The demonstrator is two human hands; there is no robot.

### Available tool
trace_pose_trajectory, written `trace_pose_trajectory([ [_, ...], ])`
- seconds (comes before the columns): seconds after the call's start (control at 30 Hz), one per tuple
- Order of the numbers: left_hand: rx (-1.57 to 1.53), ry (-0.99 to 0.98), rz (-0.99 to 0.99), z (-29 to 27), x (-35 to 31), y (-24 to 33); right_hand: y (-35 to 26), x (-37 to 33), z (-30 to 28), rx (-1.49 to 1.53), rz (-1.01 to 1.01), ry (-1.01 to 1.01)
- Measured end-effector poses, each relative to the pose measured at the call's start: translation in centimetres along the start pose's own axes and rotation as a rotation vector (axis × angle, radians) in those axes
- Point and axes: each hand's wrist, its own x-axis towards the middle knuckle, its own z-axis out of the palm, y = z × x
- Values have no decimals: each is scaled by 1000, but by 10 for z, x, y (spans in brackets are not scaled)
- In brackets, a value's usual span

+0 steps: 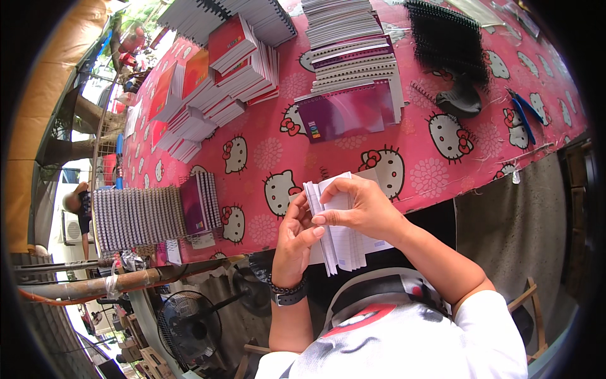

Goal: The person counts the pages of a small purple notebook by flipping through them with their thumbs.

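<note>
At the table's near edge I hold a stack of ruled notebook pages (344,243), partly fanned, its lower end over my lap. My left hand (295,239) wraps the stack's left edge, fingers behind it and thumb in front. My right hand (363,205) is on its upper face, thumb and forefinger pinching sheets near the left edge. More pale sheets lie behind the stack, partly hidden. Beyond my hands stands a row of unbound notebook stacks with punched edges, a purple cover (344,112) in front.
A pink cat-print tablecloth (268,155) covers the table. Red-covered notebooks (233,47) stand far left, spiral-bound ones (139,215) near left. Black binding coils (445,38), a black rounded object (459,98) and blue-handled pliers (526,117) lie right. A fan (189,328) stands below left.
</note>
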Motion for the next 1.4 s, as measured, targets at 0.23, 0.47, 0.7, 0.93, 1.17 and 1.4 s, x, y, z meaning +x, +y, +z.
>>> trace_pose_trajectory([
  [0.23, 12, 1, 6, 1, 0, 1, -3, 0, -1, 4, 42, -14],
  [0.47, 7, -2, 11, 0, 1, -1, 2, 0, -1, 23, -5, 6],
  [0.7, 24, -5, 12, 2, 1, 1, 4, 1, -1, 38, -23, 13],
  [0.93, 25, -1, 16, 3, 0, 2, 4, 0, -1, 53, 3, 6],
  [1.17, 38, 13, 19, 4, 0, 1, 3, 0, -2, 47, -2, 3],
  [1.4, -28, -13, -3, 1, -1, 1, 3, 0, -2, 44, -8, 5],
])
